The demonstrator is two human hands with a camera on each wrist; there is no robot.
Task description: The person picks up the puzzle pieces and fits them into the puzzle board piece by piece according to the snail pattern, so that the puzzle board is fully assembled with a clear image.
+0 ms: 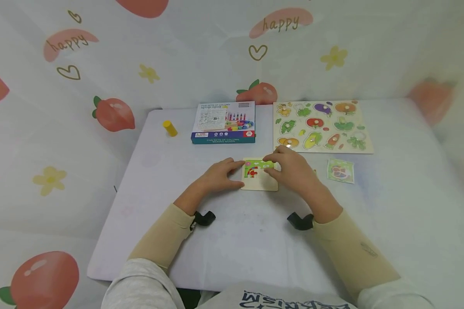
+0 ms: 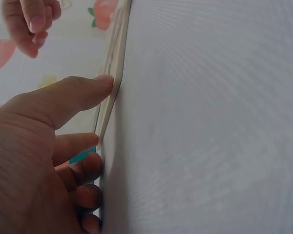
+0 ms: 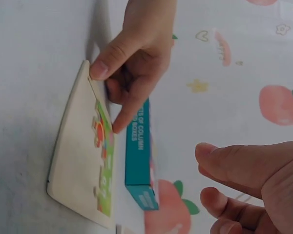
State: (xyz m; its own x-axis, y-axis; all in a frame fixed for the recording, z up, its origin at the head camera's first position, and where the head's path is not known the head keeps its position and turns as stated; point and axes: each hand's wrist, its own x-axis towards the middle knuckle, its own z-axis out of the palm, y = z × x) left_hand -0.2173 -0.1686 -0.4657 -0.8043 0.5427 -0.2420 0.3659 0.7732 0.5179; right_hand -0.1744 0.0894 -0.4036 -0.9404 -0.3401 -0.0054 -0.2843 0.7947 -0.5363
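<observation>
A small square wooden jigsaw board [image 1: 261, 185] lies on the table, its upper part filled with green picture pieces [image 3: 105, 183] and its lower part bare wood. My left hand [image 1: 221, 175] holds the board's left side, thumb at the near corner and index finger at the far one. The left wrist view shows that thumb [image 2: 90, 92] against the board's edge. Above the board's right part hovers my right hand [image 1: 294, 169]. In the right wrist view its thumb [image 3: 234, 161] and fingers stand apart, with nothing seen between them.
A bead-set box [image 1: 223, 124] lies behind the board. Right of it is a wooden vegetable peg puzzle [image 1: 321, 126]. A square picture card [image 1: 340, 171] lies right of my right hand, and a yellow cylinder [image 1: 170, 128] is at the far left.
</observation>
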